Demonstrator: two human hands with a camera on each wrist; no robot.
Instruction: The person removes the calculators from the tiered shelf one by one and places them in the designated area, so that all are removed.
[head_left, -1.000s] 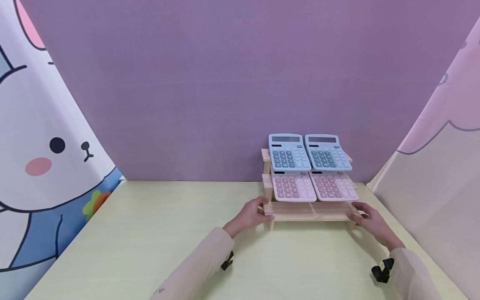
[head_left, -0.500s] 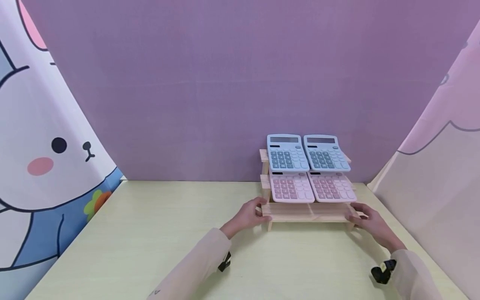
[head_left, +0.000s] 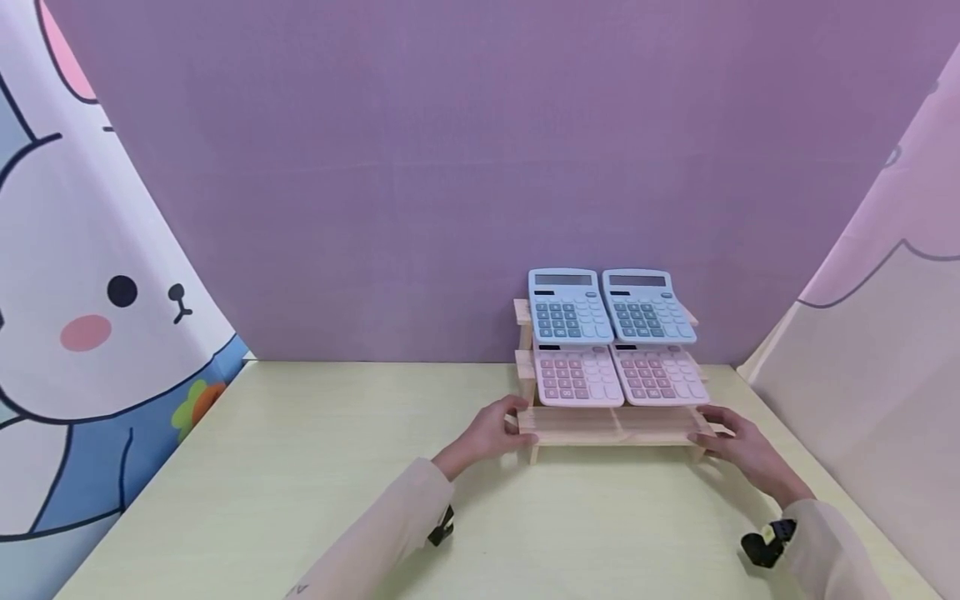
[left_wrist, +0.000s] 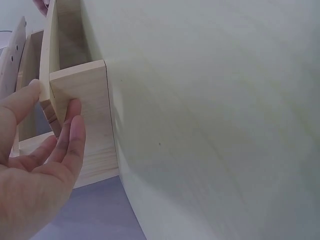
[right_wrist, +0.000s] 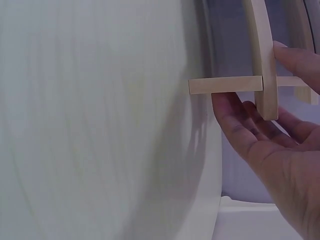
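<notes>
A pale wooden tiered rack (head_left: 611,425) stands on the table at the right rear. Two blue calculators (head_left: 570,307) (head_left: 645,307) lean on its top tier, two pink ones (head_left: 576,377) (head_left: 660,375) on the tier below. My left hand (head_left: 487,433) grips the left end of the bottom tier. In the left wrist view its thumb (left_wrist: 22,102) and fingers (left_wrist: 74,131) pinch the end board (left_wrist: 82,95). My right hand (head_left: 742,450) grips the right end. In the right wrist view its thumb (right_wrist: 295,60) lies above and its fingers (right_wrist: 240,125) below a slat (right_wrist: 225,85).
The light yellow-green table (head_left: 300,467) runs to a purple backdrop (head_left: 450,167). A rabbit-print cloth (head_left: 90,317) hangs at the left. A pink cloth (head_left: 885,350) hangs close beside the rack's right end. Black clips (head_left: 765,542) (head_left: 441,527) sit on both sleeves.
The rack with its calculators has slid a little to the left, both hands moving with it and keeping their grip.
</notes>
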